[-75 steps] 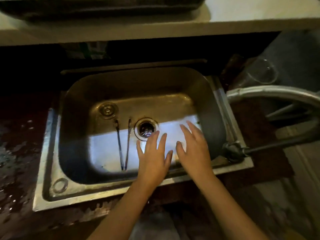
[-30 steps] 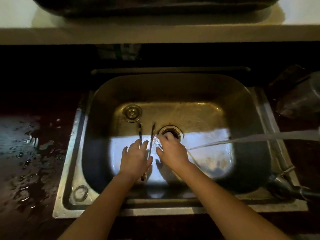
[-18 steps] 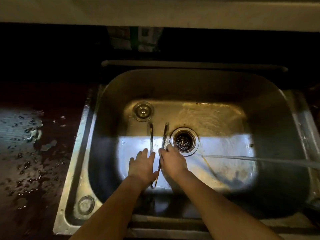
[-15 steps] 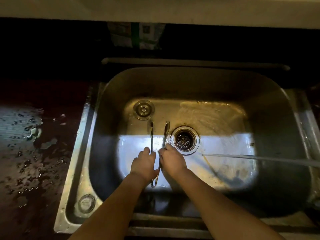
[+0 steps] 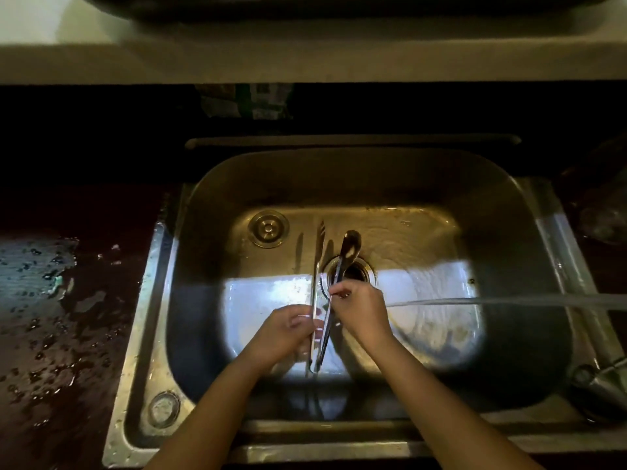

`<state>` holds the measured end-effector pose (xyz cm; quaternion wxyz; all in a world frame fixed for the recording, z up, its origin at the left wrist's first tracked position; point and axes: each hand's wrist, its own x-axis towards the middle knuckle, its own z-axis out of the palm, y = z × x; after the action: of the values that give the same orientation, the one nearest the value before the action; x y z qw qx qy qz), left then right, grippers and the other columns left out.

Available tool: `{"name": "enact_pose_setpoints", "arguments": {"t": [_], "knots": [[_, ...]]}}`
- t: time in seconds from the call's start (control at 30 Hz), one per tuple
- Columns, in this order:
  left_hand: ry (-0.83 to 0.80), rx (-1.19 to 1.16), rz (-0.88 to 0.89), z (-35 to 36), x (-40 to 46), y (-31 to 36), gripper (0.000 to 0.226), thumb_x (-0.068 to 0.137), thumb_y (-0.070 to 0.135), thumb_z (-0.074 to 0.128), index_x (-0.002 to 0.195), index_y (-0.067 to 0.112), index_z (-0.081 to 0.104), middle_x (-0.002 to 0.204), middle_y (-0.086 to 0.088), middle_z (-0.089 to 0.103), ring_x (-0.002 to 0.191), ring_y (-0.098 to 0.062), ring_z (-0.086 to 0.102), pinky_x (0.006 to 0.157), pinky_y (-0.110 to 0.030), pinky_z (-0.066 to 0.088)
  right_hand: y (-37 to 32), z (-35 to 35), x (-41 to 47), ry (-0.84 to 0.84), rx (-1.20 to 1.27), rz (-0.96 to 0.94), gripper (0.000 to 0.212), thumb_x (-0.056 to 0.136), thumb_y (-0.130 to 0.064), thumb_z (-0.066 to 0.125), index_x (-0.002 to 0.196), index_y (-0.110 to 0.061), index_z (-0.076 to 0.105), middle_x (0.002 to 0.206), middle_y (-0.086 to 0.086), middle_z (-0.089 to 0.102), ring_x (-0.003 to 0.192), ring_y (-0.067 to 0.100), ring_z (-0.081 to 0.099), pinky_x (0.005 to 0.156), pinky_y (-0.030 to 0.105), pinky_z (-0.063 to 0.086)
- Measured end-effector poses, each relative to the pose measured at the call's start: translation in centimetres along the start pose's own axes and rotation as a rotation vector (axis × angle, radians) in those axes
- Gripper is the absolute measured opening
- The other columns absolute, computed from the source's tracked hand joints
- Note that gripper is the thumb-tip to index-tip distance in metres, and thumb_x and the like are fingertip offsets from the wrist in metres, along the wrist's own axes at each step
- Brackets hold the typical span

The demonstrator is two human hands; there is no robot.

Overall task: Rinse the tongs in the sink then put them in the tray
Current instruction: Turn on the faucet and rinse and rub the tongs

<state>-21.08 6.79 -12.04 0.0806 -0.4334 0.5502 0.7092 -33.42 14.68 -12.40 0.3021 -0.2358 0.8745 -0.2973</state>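
Metal tongs [image 5: 319,283] are lifted a little above the bottom of the steel sink [image 5: 190,266], their tips pointing away from me over the drain [image 5: 353,271]. My left hand [image 5: 288,329] grips the left arm near the hinge end. My right hand [image 5: 361,308] pinches the right arm at its middle. A thin stream of water [image 5: 492,301] shoots in from the right and reaches my right hand. The dark tray [image 5: 305,8] sits on the pale shelf above the sink, only its near edge in view.
A round drain plug [image 5: 268,228] lies at the sink's back left. The dark counter [image 5: 51,317] on the left is wet with puddles. A tap fitting [image 5: 590,378] sits at the sink's right front corner. Dark objects stand at the far right.
The tongs lay flat on the sink bottom with both hands coming down on them. Now both hands hold them raised, and the right arm of the tongs is over the drain.
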Motion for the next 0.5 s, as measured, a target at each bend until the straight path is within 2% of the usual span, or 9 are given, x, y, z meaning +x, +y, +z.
{"name": "enact_pose_setpoints", "arguments": {"t": [0.1, 0.13, 0.23, 0.3, 0.33, 0.37, 0.43, 0.5], "knots": [[-0.124, -0.193, 0.005, 1.3, -1.8, 0.5, 0.023, 0.084, 0.022, 0.063, 0.106, 0.017, 0.062, 0.095, -0.016, 0.074, 0.086, -0.033, 0.069, 0.078, -0.041, 0.056, 0.5, -2.7, -2.6, 0.019, 0.191, 0.024, 0.015, 0.084, -0.009, 0.061, 0.092, -0.016, 0.072, 0.09, 0.004, 0.073, 0.082, 0.018, 0.069, 0.079, 0.033, 0.056], [-0.155, -0.217, 0.026, 1.9, -2.4, 0.8, 0.028, 0.082, 0.026, 0.064, 0.108, 0.016, 0.061, 0.096, -0.018, 0.074, 0.089, -0.036, 0.068, 0.078, -0.043, 0.056, 0.8, -3.5, -3.6, 0.046, 0.223, 0.005, 0.015, 0.085, -0.01, 0.06, 0.09, -0.019, 0.07, 0.09, 0.001, 0.071, 0.081, 0.015, 0.067, 0.076, 0.031, 0.057], [-0.192, -0.18, 0.095, 3.2, -4.0, 2.3, 0.025, 0.082, 0.032, 0.06, 0.104, 0.021, 0.066, 0.092, -0.015, 0.075, 0.087, -0.028, 0.071, 0.065, -0.03, 0.057, 1.9, -5.6, -6.5, 0.126, 0.174, -0.086, 0.021, 0.087, -0.01, 0.058, 0.098, -0.025, 0.067, 0.106, -0.009, 0.056, 0.094, -0.002, 0.057, 0.074, 0.002, 0.045], [-0.215, -0.152, 0.098, 3.8, -4.9, 3.4, 0.026, 0.079, 0.036, 0.061, 0.098, 0.02, 0.069, 0.093, -0.014, 0.075, 0.085, -0.026, 0.072, 0.06, -0.023, 0.055, 2.5, -6.9, -8.6, 0.148, -0.003, -0.15, 0.029, 0.087, -0.013, 0.059, 0.111, -0.028, 0.062, 0.12, -0.014, 0.042, 0.108, -0.02, 0.038, 0.082, -0.009, 0.03], [-0.227, -0.149, 0.092, 4.0, -5.4, 4.0, 0.03, 0.075, 0.038, 0.062, 0.096, 0.018, 0.069, 0.093, -0.015, 0.075, 0.082, -0.025, 0.072, 0.058, -0.022, 0.055, 2.6, -7.6, -9.5, 0.162, -0.117, -0.185, 0.035, 0.085, -0.015, 0.061, 0.117, -0.03, 0.059, 0.126, -0.013, 0.04, 0.115, -0.021, 0.03, 0.089, -0.007, 0.027], [-0.233, -0.142, 0.088, 4.3, -5.8, 4.6, 0.033, 0.072, 0.039, 0.062, 0.095, 0.016, 0.069, 0.091, -0.015, 0.076, 0.078, -0.023, 0.072, 0.056, -0.023, 0.054, 2.7, -8.2, -10.4, 0.174, -0.236, -0.222, 0.042, 0.082, -0.015, 0.065, 0.12, -0.03, 0.058, 0.132, -0.007, 0.042, 0.124, -0.011, 0.029, 0.097, 0.004, 0.031], [-0.23, -0.099, 0.078, 4.8, -6.2, 5.6, 0.032, 0.072, 0.04, 0.063, 0.091, 0.015, 0.069, 0.085, -0.014, 0.076, 0.07, -0.022, 0.07, 0.053, -0.024, 0.053, 2.6, -9.3, -11.3, 0.204, -0.39, -0.279, 0.051, 0.071, -0.012, 0.075, 0.118, -0.025, 0.061, 0.136, 0.005, 0.05, 0.129, 0.018, 0.042, 0.098, 0.029, 0.043], [-0.22, -0.039, 0.08, 5.2, -6.3, 6.4, 0.019, 0.079, 0.033, 0.063, 0.085, 0.017, 0.069, 0.08, -0.013, 0.076, 0.066, -0.023, 0.064, 0.053, -0.026, 0.047, 2.7, -10.2, -11.0, 0.189, -0.448, -0.323, 0.048, 0.071, -0.01, 0.075, 0.116, -0.021, 0.063, 0.132, 0.006, 0.057, 0.127, 0.024, 0.047, 0.1, 0.034, 0.038]]}}
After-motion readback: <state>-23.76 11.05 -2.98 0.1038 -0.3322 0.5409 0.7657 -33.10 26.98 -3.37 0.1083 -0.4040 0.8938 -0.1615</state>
